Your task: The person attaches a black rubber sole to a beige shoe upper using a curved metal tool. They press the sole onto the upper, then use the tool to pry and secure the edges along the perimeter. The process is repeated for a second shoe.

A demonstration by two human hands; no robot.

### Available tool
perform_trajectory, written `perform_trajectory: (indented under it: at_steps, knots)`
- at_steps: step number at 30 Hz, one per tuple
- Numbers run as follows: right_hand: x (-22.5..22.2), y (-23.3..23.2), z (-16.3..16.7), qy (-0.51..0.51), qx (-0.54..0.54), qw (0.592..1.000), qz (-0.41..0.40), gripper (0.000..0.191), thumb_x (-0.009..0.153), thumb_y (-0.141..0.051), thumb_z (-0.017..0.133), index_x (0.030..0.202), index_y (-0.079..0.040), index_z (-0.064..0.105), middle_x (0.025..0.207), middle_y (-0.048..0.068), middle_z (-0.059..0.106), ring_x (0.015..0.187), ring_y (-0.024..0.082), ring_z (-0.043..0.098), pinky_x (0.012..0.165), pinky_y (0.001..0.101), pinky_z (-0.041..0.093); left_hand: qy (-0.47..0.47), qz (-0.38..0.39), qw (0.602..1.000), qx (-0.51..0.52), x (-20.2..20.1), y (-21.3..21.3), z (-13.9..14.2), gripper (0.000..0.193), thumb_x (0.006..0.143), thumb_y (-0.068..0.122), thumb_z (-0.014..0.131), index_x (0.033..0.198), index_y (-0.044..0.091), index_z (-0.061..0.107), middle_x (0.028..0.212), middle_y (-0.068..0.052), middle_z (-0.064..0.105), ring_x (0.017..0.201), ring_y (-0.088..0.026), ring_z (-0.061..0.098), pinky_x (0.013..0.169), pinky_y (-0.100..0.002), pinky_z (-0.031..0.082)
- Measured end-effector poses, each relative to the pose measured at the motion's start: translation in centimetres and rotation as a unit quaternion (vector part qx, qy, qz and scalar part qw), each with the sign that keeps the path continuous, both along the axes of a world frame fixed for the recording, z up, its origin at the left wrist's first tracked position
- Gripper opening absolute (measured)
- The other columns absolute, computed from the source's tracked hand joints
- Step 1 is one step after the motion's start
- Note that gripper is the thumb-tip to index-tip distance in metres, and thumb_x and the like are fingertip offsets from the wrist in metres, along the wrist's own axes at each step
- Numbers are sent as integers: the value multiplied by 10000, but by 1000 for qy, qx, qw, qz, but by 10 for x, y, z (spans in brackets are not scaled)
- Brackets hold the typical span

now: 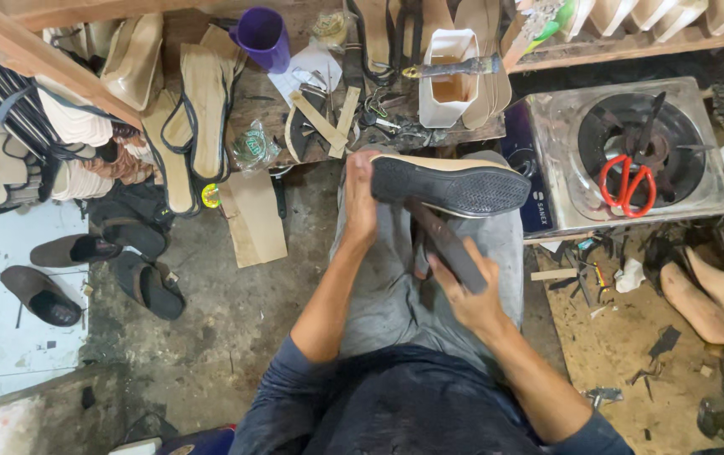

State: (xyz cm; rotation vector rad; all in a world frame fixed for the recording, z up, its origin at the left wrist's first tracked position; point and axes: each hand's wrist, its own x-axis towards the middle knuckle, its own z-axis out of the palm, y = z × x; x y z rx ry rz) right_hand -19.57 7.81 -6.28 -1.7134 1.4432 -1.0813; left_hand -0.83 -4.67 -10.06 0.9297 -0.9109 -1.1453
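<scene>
White tub (450,80) at top centre, brown liquid inside, brush (454,67) across its rim; purple cup (262,35) beside. Red scissors (627,181) on stove (547,135) at right. Cluttered surface (252,101) above, floor (202,320) lower left. Mid-frame: left hand (360,198) gripping shoe (450,184), sole up; right hand (471,295), fingers closed on dark tool (446,244) touching sole.

Shoe (450,185) sits over the lap, between both hands. Stove (631,156) lies right, scissors (627,185) on it. Sandals (92,274) lie left.
</scene>
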Motion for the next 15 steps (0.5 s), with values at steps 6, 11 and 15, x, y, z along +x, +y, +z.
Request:
perform_trajectory:
  at_steps: [6, 11, 15]
  knots:
    - [-106, 67, 2, 110, -60, 965, 228, 329, 819, -361, 637, 957, -63, 616, 749, 120, 606, 640, 329, 631, 590, 426, 498, 14, -73, 997, 10, 1, 39, 50, 615, 836, 70, 856, 1332, 83, 492, 1292, -114, 540, 1220, -212, 565, 1053, -365, 519]
    - [-115, 63, 31, 240, -22, 965, 104, 214, 836, -286, 743, 837, -84, 669, 768, 110, 676, 686, 274, 675, 625, 391, 537, -173, -63, 961, -208, 12, 60, 126, 703, 786, 18, 908, 1379, 107, 542, 1536, -157, 435, 1448, -272, 477, 1207, -395, 459]
    - [-82, 26, 67, 126, -74, 988, -46, 213, 940, -4, 747, 1147, -24, 701, 1106, 146, 745, 880, 189, 731, 787, 282, 588, -283, -88, 910, -292, 19, 75, 170, 798, 765, 76, 962, 1417, 153, 510, 1596, -169, 430, 1459, -304, 468, 1212, -380, 447]
